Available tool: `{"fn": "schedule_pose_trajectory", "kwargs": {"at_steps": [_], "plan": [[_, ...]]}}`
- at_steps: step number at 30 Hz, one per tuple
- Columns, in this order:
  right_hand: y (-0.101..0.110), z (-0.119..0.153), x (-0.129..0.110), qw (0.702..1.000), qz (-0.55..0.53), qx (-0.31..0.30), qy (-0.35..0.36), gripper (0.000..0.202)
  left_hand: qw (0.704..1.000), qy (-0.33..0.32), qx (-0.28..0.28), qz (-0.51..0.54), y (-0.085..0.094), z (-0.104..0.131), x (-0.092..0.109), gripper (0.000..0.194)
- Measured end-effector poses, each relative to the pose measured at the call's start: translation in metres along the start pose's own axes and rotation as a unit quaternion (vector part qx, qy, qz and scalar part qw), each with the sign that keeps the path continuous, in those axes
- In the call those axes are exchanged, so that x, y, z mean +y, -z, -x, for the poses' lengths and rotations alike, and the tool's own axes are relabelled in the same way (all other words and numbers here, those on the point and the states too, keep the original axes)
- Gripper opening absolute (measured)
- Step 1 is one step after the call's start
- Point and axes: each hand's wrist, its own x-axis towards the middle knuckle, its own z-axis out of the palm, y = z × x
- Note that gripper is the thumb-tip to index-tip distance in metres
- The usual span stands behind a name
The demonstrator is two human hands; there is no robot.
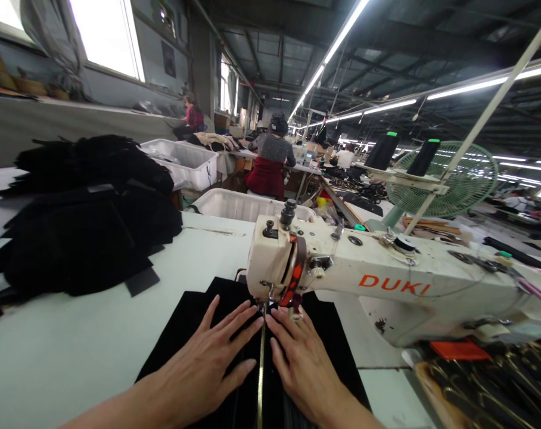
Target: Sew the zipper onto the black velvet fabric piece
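At the bottom centre of the frame, my left hand (205,363) and right hand (299,357) flat, fingers spread, grasping nothing, pressing black fabric (185,333) either side of a zipper (261,363), under the sewing machine (386,286).

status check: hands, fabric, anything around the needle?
Left hand and right hand flat on black fabric, either side of the zipper strip. Fabric sits under the sewing machine head. Fingertips close to the needle area; black fabric pile off left.

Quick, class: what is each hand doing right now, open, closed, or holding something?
Left hand: open, fingers spread, flat on the black fabric left of the zipper.
Right hand: open, flat on the fabric right of the zipper, holding nothing.
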Motion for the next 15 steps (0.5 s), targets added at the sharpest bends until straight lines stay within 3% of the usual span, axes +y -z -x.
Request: {"fn": "schedule_pose_trajectory", "kwargs": {"at_steps": [4,6,8,10,13,15], "plan": [[0.012,-0.004,-0.005,0.998,-0.017,-0.054,-0.014,0.041,1.000,0.007,-0.029,-0.007,0.013,0.004,0.006,0.052],[0.024,0.000,-0.013,0.997,-0.025,-0.065,-0.021,0.040,0.999,0.003,-0.034,-0.009,0.019,0.019,0.020,0.054],[0.037,0.010,-0.024,0.995,-0.058,-0.065,-0.039,0.036,1.000,-0.013,-0.020,-0.018,0.021,0.042,0.040,0.070],[0.049,0.024,-0.037,0.990,-0.112,-0.069,-0.057,0.033,0.994,-0.036,0.079,-0.064,0.014,0.065,0.061,0.097],[0.058,0.043,-0.053,0.980,-0.166,-0.085,-0.068,0.042,0.974,-0.040,0.188,-0.118,-0.002,0.085,0.083,0.064],[0.058,0.051,-0.058,0.979,-0.170,-0.095,-0.060,0.058,0.971,-0.032,0.214,-0.099,-0.004,0.087,0.085,0.036]]}}
